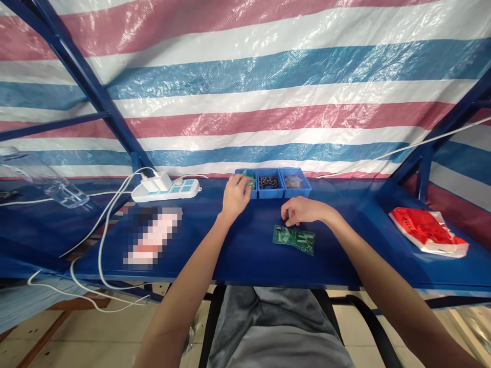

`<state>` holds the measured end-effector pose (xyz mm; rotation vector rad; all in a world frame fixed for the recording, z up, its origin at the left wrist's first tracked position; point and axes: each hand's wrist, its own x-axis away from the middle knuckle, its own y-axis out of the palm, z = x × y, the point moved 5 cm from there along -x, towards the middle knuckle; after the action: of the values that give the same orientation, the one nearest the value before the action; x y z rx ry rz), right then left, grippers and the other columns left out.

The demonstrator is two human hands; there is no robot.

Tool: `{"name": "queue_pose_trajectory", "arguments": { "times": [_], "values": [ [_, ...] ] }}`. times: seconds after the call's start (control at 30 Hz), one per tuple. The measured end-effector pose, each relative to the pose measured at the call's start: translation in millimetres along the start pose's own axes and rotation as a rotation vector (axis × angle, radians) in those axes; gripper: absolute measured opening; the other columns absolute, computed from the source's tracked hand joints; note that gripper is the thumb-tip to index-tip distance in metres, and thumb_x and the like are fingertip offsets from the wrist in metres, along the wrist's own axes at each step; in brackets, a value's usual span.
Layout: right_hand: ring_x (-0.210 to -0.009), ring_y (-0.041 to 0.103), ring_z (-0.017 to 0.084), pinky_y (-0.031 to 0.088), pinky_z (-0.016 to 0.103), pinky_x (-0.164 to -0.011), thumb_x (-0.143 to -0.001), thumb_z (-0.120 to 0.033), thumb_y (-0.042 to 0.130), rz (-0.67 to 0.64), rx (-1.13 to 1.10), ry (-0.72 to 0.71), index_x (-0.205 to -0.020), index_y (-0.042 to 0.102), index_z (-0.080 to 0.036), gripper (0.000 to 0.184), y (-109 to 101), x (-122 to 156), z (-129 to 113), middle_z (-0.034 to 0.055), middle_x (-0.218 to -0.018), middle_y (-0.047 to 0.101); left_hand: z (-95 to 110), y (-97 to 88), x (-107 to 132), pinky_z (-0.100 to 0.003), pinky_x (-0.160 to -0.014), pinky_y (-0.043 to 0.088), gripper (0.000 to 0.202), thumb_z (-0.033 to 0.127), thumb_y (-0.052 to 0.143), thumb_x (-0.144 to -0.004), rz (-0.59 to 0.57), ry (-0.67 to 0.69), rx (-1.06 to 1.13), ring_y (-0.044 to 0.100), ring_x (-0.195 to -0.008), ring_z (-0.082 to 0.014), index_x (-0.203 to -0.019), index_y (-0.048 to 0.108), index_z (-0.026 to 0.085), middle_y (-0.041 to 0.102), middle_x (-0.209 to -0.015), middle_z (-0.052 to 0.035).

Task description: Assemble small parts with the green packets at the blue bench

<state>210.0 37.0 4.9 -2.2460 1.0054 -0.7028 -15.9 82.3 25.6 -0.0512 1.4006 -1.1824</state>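
A green circuit board (294, 238) lies flat on the blue table (245, 255) in front of me. My right hand (301, 210) rests at the board's far left edge, fingers curled in a pinch on something I cannot make out. My left hand (235, 196) reaches to the leftmost of three small blue bins (273, 183) at the back. Its fingers are closed on a small green part (248, 179) at the bin's rim. The middle bin holds dark parts, the right bin brownish ones.
A white power strip (166, 189) with plugged adapters and white cables (103, 240) sits at the back left. A clear plastic piece (57, 186) lies far left. A red and white bag (427, 230) lies on the right. A striped tarp hangs behind.
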Motion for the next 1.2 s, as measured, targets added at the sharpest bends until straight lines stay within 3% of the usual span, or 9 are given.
{"name": "queue_pose_trajectory", "arguments": {
  "times": [0.17,0.33,0.5,0.77,1.0,1.2],
  "values": [
    [-0.056,0.062,0.019,0.04,0.028,-0.054,-0.074,-0.023,0.071,0.042,0.077,-0.061,-0.071,0.07,-0.023,0.003,3,-4,-5,0.0006,-0.06,0.069,29,8.4,5,-0.035,-0.098,0.05,0.028,0.018,0.042,-0.101,-0.063,0.129,0.062,0.062,-0.111,-0.0223,-0.115,0.067,0.02,0.065,-0.112,-0.0083],
    [-0.056,0.056,0.016,0.034,0.026,-0.054,-0.076,-0.015,0.063,0.12,0.278,-0.033,-0.074,0.062,-0.022,0.008,5,-8,-5,-0.0013,-0.06,0.062,45,21.0,11,-0.029,-0.079,0.052,0.028,0.021,0.042,-0.102,-0.197,0.198,0.044,0.067,-0.097,-0.019,-0.116,0.066,0.021,0.066,-0.113,-0.007],
    [-0.064,0.058,0.015,0.035,0.025,-0.061,-0.078,-0.01,0.057,0.256,0.327,-0.087,-0.077,0.061,-0.02,0.011,-1,-10,-10,-0.0018,-0.063,0.063,41,20.4,12,-0.028,-0.073,0.05,0.025,0.024,0.045,-0.1,-0.225,0.176,0.043,0.066,-0.084,-0.0169,-0.113,0.067,0.021,0.068,-0.106,-0.0059],
    [-0.064,0.059,0.015,0.036,0.026,-0.063,-0.086,-0.008,0.053,0.457,0.269,-0.115,-0.092,0.071,-0.02,0.023,-4,-13,-13,0.0008,-0.072,0.069,37,20.1,11,-0.026,-0.066,0.042,0.02,0.03,0.05,-0.097,-0.322,0.146,0.072,0.059,-0.069,-0.0145,-0.1,0.069,0.021,0.067,-0.082,-0.0015],
    [-0.071,0.063,0.018,0.042,0.027,-0.071,-0.093,-0.008,0.048,0.632,0.203,-0.174,-0.101,0.073,-0.018,0.028,-1,-18,-20,0.0042,-0.08,0.072,36,22.2,11,-0.026,-0.062,0.038,0.019,0.033,0.054,-0.095,-0.374,0.153,0.072,0.058,-0.067,-0.0139,-0.097,0.069,0.021,0.067,-0.079,-0.0003],
    [-0.079,0.067,0.02,0.047,0.031,-0.079,-0.093,-0.006,0.049,0.668,0.201,-0.218,-0.102,0.075,-0.017,0.03,4,-25,-18,0.0071,-0.09,0.074,33,28.3,12,-0.026,-0.063,0.039,0.018,0.033,0.056,-0.093,-0.43,0.175,0.044,0.062,-0.072,-0.0159,-0.1,0.069,0.022,0.068,-0.08,-0.0005]
  ]
}}
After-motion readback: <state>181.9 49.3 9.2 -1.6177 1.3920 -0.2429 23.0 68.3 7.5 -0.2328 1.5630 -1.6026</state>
